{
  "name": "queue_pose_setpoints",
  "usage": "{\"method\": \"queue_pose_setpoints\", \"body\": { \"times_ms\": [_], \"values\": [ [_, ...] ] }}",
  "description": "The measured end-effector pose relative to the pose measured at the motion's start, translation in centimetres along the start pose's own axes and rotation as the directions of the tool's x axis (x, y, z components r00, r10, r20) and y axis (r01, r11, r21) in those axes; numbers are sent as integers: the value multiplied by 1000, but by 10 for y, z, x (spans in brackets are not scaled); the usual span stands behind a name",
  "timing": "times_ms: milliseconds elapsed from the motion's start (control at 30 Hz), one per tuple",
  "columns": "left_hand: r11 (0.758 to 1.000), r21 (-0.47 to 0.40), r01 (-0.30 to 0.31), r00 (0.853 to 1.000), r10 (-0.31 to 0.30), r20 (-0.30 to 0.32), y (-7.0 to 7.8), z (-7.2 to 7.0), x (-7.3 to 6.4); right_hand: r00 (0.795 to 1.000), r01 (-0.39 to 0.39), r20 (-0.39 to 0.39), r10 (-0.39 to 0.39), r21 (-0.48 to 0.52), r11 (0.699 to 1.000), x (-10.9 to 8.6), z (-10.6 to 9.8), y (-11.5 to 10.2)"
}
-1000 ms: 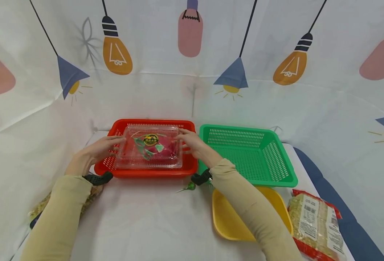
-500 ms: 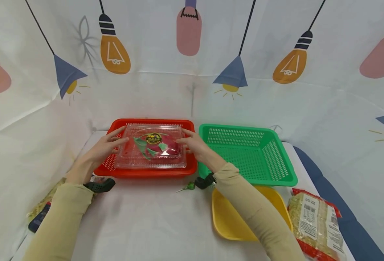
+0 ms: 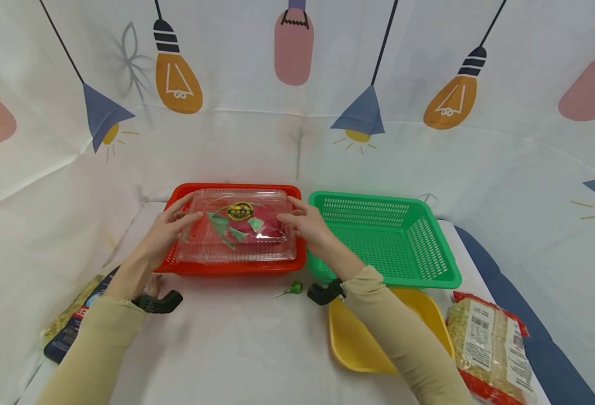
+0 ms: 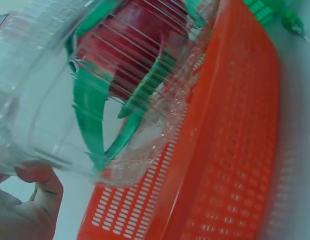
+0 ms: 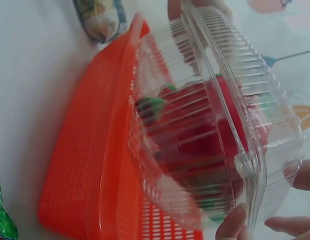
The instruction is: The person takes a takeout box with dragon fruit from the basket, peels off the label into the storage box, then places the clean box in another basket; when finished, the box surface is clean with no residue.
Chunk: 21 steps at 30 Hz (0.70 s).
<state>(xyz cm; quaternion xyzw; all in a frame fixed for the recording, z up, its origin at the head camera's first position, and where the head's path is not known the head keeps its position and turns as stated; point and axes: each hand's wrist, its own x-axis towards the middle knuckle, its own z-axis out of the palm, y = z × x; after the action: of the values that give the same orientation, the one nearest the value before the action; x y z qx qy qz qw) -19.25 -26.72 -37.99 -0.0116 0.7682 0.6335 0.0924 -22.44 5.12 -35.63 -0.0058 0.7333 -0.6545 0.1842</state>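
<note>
A clear plastic clamshell box with a round label on its lid is held just above the red basket. Through its walls shows a dragon fruit, pinkish red with green scales. My left hand grips the box's left end, its thumb against the edge in the left wrist view. At the opposite end my right hand holds the box, and fingertips press near its rim in the right wrist view. The box's underside is hidden from the head view.
To the right stands a green basket, with a yellow tray in front of it. A red-edged plastic bag lies at far right. A green-wrapped lollipop is near the red basket. Packaged goods lie left, partly behind my left arm.
Both hands have raised the clamshell box, which looks larger and a little higher in the head view. My right hand has shifted slightly right. The baskets have stayed put.
</note>
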Motion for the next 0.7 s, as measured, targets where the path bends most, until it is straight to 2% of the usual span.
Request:
{"method": "queue_pose_setpoints", "body": {
  "times_ms": [133, 267, 333, 567, 700],
  "values": [
    [998, -55, 1, 1000, -1, 1, 4, 4, -8, 1000, 21, 3, -21, 3, 1000, -12, 0, -1],
    [995, -81, -54, 999, 53, -13, 7, 11, -16, 999, 41, -8, -41, -3, 999, -25, 0, 0],
    [995, -68, -69, 998, 68, -17, 8, 14, -21, 999, 47, -19, -47, -18, 999, -33, 0, 1],
    [999, -42, -22, 1000, 22, 14, 7, 21, -43, 996, 75, -33, -79, -97, 992, -57, -1, 7],
    [998, -41, -39, 998, 40, 41, 4, 26, -54, 996, 91, -11, -93, -113, 989, -69, -4, 13]
  ]
}}
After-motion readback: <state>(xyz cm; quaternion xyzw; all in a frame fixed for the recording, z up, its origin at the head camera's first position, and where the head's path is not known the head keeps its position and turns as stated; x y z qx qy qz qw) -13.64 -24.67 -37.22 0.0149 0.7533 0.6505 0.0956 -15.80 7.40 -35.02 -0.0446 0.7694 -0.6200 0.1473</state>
